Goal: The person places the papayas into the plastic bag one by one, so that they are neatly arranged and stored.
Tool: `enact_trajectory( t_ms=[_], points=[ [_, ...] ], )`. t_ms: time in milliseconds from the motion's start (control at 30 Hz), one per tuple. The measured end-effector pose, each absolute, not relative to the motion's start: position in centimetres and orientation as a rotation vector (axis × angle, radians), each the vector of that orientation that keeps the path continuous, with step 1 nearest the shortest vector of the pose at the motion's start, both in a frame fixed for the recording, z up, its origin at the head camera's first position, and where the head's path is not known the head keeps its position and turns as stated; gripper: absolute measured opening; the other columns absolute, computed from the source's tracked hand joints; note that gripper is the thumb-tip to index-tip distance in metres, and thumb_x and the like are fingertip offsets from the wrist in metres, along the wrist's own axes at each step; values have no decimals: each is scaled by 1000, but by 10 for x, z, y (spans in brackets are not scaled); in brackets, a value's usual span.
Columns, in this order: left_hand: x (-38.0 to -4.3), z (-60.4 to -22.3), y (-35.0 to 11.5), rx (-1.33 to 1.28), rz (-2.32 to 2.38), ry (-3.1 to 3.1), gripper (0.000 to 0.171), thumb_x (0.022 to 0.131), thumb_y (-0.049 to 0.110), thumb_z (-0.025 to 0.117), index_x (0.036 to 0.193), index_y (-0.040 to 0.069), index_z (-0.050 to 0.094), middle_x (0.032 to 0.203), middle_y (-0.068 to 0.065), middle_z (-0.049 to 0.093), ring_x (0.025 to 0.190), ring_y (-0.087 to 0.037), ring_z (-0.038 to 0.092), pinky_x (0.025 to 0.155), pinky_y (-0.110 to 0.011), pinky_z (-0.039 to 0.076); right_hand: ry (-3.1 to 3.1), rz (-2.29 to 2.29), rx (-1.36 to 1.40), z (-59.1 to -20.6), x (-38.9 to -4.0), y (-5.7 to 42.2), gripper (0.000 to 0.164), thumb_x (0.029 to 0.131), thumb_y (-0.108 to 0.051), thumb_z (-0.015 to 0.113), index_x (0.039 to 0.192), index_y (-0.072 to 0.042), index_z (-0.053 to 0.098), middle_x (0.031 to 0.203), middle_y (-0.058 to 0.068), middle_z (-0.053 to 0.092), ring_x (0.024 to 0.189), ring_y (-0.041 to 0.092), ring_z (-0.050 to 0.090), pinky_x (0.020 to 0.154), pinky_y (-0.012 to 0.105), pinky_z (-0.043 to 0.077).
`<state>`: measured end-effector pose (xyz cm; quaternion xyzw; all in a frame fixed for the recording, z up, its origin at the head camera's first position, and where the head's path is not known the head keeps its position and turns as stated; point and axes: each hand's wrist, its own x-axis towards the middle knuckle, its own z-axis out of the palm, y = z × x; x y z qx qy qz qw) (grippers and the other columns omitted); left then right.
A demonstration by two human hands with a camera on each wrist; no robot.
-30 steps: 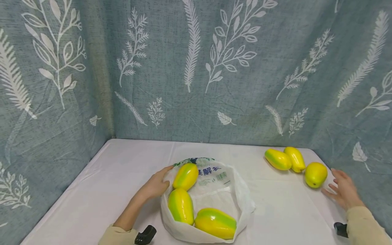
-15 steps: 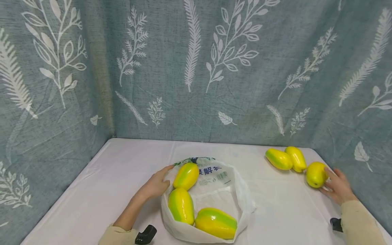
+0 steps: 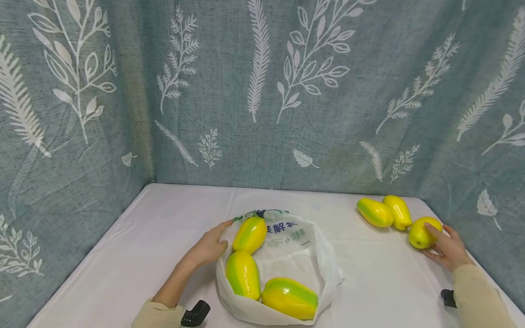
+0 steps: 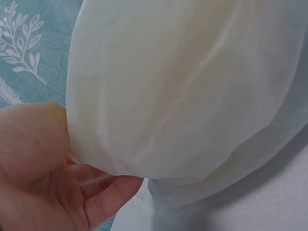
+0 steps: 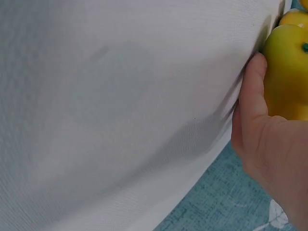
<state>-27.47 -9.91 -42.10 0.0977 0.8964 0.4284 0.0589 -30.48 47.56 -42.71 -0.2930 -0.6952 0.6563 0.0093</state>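
A white plastic bag (image 3: 330, 264) stands with its mouth spread, and three yellow-green papayas are inside: one at the back left (image 3: 250, 234), one at the left (image 3: 243, 275), one at the front (image 3: 290, 298). At the bag's left rim, my left hand (image 3: 210, 247) holds the plastic; in the left wrist view the fingers (image 4: 113, 199) curl against the bag (image 4: 168, 106). Over on the right, my right hand (image 3: 451, 249) grips another papaya (image 3: 419, 234), fingers over it and thumb low at its near side. The right wrist view shows this papaya (image 5: 286, 79) only partly.
Two more papayas, a left one (image 3: 374, 212) and a right one (image 3: 397, 212), lie touching just behind the gripped one. A white cloth covers the table (image 3: 123, 259). Blue-green leaf-patterned curtains (image 3: 234, 150) enclose it at the back and both sides.
My right hand has moved left onto the rightmost papaya and closed its fingers round it; the papaya has tipped slightly. My left hand stays at the bag rim.
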Motion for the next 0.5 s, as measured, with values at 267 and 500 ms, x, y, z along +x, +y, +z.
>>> enact_trajectory(
  t_ms=[267,500],
  points=[
    [-273,-421,-100,299,1307,2705,56,86,-6,41,142,-8,35,142,-29,37,131,-45,33,104,-59,29,-2179,2064,-900,-433,-305,480,112,82,-49,66,151,-13,-15,155,22,-10,139,40,16,99,47,33],
    [-273,-420,-99,323,1304,2708,55,86,-7,42,141,-8,35,141,-30,38,130,-46,35,102,-59,31,-2120,2087,-911,-432,-295,482,115,79,-49,69,152,-15,-13,156,20,-7,136,39,19,100,47,33]
  ],
)
